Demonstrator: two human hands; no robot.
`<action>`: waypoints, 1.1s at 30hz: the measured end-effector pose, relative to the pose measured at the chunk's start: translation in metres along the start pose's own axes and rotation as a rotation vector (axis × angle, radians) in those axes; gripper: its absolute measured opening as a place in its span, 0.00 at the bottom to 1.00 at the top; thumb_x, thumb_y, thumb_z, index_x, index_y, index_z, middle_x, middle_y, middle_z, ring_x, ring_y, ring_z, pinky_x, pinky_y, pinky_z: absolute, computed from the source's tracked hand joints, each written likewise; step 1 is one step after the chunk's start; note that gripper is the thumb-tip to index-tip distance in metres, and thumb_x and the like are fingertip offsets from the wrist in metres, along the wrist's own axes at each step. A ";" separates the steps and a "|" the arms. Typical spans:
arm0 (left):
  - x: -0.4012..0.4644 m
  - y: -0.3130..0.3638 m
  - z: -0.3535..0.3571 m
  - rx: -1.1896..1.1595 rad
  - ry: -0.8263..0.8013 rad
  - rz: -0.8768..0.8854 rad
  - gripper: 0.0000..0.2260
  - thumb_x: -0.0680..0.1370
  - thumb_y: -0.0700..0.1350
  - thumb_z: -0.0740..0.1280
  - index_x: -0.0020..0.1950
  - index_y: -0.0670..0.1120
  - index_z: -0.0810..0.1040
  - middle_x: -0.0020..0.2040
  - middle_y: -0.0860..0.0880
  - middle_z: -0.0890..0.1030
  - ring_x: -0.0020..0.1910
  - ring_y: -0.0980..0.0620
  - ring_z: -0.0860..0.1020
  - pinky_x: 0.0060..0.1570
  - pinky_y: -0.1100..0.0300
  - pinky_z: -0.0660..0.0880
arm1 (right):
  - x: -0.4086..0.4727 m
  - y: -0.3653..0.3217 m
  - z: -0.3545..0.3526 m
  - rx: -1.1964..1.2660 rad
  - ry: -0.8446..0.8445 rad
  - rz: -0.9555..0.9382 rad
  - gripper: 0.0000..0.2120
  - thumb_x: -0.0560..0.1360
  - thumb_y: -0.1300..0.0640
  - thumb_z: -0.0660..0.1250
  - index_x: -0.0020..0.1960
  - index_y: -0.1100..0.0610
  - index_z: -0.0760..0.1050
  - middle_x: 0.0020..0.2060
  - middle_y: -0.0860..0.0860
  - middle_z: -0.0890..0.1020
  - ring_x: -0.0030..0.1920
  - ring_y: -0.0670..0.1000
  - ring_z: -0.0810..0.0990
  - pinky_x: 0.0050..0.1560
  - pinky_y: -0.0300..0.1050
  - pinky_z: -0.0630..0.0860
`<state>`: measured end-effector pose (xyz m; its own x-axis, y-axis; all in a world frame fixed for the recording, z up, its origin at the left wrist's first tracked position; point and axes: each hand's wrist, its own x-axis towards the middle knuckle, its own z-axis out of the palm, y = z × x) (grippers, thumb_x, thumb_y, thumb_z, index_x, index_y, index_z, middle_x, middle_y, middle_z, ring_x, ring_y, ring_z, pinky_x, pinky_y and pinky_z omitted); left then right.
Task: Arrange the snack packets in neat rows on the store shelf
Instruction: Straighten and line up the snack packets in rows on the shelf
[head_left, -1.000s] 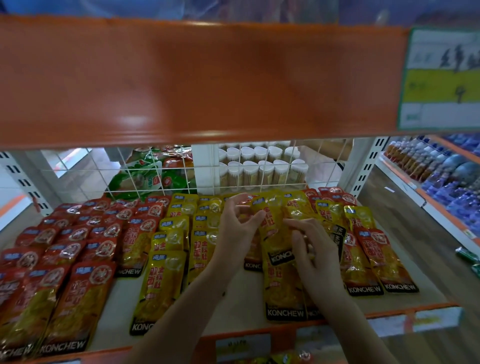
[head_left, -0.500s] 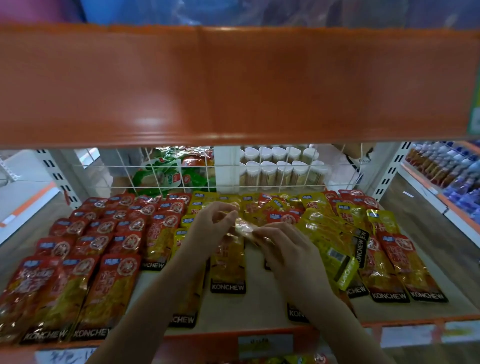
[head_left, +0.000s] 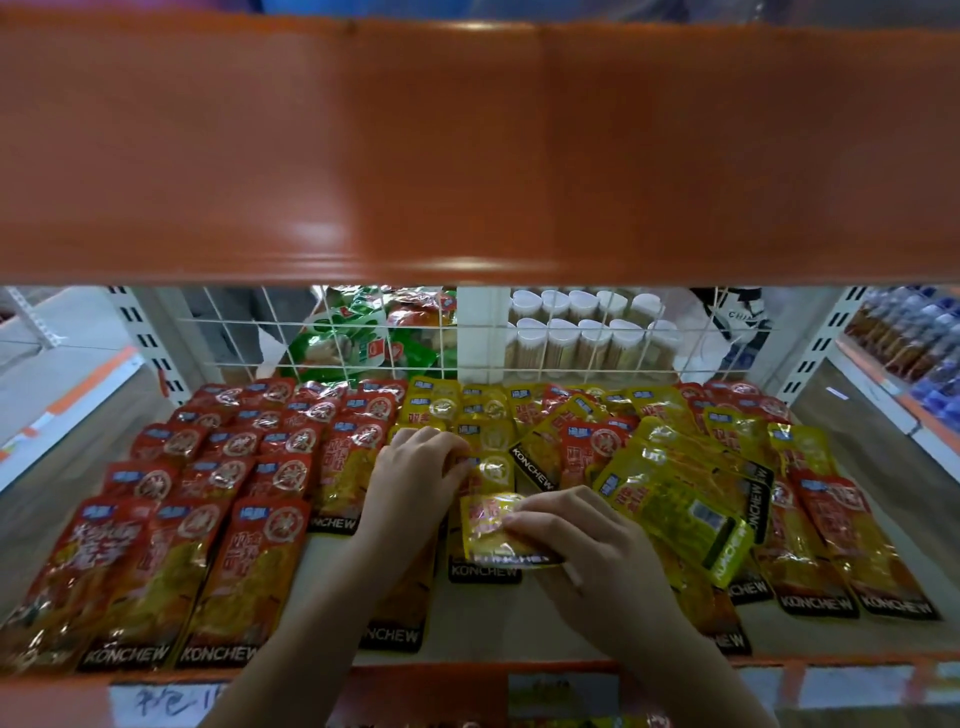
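Head view: a pale shelf board (head_left: 545, 618) carries flat snack packets, with the orange front edge of the upper shelf (head_left: 467, 145) filling the top half of the picture. A white wire grid (head_left: 363, 338) closes the back at 12 o'clock; behind it stand white-capped jars (head_left: 587, 338) and green bags (head_left: 358, 348). At 3 o'clock another aisle's shelf of bottles (head_left: 909, 332) runs away to the right.

Red packets (head_left: 208, 467) lie in overlapping rows from 9 o'clock down to 7 o'clock, fairly straight. Yellow packets (head_left: 467, 415) fill the centre at 12 o'clock; to their right, toward 2 and 3 o'clock, a loose pile of yellow packets (head_left: 675, 483) lies tilted and crossing, mixed with red ones.

The left hand (head_left: 415, 483) reaches in from 6 o'clock, palm down, fingers curled onto the yellow packets at the centre. The right hand (head_left: 587, 551) lies just beside it at 5 o'clock, fingertips pinching the edge of a small yellow packet (head_left: 488, 525) that rests tilted on top of another. Whether the left hand also grips that packet, I cannot tell.
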<state>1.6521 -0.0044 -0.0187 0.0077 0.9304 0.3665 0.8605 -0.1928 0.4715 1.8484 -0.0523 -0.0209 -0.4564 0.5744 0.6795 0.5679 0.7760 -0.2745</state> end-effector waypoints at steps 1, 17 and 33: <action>0.001 -0.001 0.000 -0.003 -0.014 0.007 0.10 0.75 0.50 0.68 0.54 0.50 0.81 0.51 0.53 0.80 0.55 0.52 0.72 0.56 0.56 0.68 | 0.000 0.000 0.001 -0.003 -0.011 -0.006 0.12 0.70 0.59 0.72 0.53 0.52 0.78 0.51 0.44 0.80 0.51 0.47 0.78 0.45 0.45 0.77; 0.002 -0.009 0.001 -0.084 -0.036 0.020 0.10 0.74 0.51 0.69 0.53 0.51 0.81 0.53 0.54 0.80 0.58 0.52 0.69 0.58 0.54 0.66 | -0.001 -0.001 0.006 -0.014 -0.273 -0.026 0.09 0.74 0.53 0.64 0.53 0.47 0.78 0.53 0.41 0.78 0.55 0.45 0.75 0.53 0.44 0.75; -0.001 -0.010 0.005 -0.070 -0.014 0.054 0.10 0.75 0.51 0.68 0.54 0.51 0.80 0.53 0.53 0.79 0.59 0.51 0.70 0.59 0.54 0.65 | 0.001 -0.003 0.009 -0.115 -0.344 -0.013 0.13 0.77 0.48 0.61 0.58 0.49 0.76 0.62 0.45 0.75 0.65 0.47 0.70 0.63 0.45 0.70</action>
<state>1.6463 -0.0015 -0.0279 0.0604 0.9224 0.3814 0.8211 -0.2632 0.5065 1.8401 -0.0511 -0.0255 -0.6563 0.6343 0.4086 0.6251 0.7604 -0.1762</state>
